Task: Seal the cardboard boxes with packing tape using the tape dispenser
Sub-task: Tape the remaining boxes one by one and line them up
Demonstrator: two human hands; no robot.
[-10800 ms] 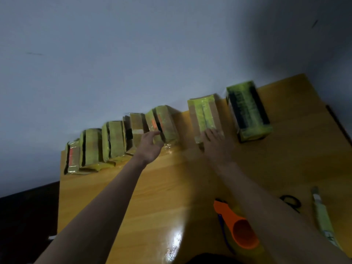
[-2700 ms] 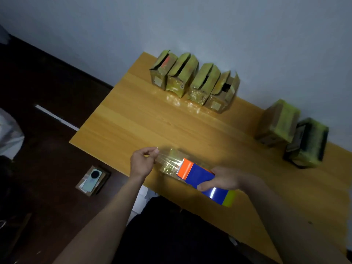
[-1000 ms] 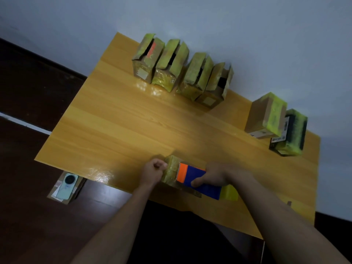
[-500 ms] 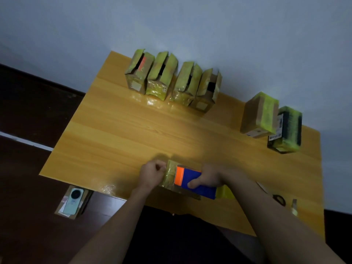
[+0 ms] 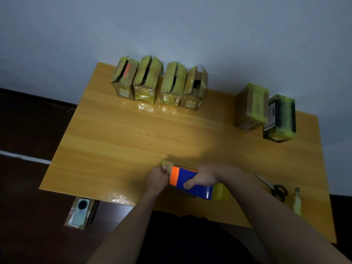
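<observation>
From the head camera, the right hand [image 5: 204, 177] grips a blue and orange plastic tape dispenser [image 5: 190, 181] at the near edge of the light wooden table [image 5: 118, 141], thumb curled across its blue side. A yellow roll of tape [image 5: 221, 191] shows at the dispenser's rear end. The left hand [image 5: 157, 180] is curled tight just beside the orange end, pressing on a small cardboard box wrapped in yellowish tape [image 5: 166, 164], of which only a corner shows; both hands and the dispenser cover the rest.

Along the far edge stand four tape-covered cardboard boxes with open top flaps [image 5: 159, 83], touching in a row against the grey wall [image 5: 171, 31]. Well apart to the right sit a closed brown box with a yellow top [image 5: 251, 106] and, touching it, a dark box with yellow-green tape [image 5: 280, 119].

Near the right forearm lie black-handled scissors [image 5: 279, 190] and a pale utility knife [image 5: 297, 201], both dim. On the dark floor, left of the table, a pale phone [image 5: 81, 211] rests on a flat brown package [image 5: 75, 222].
</observation>
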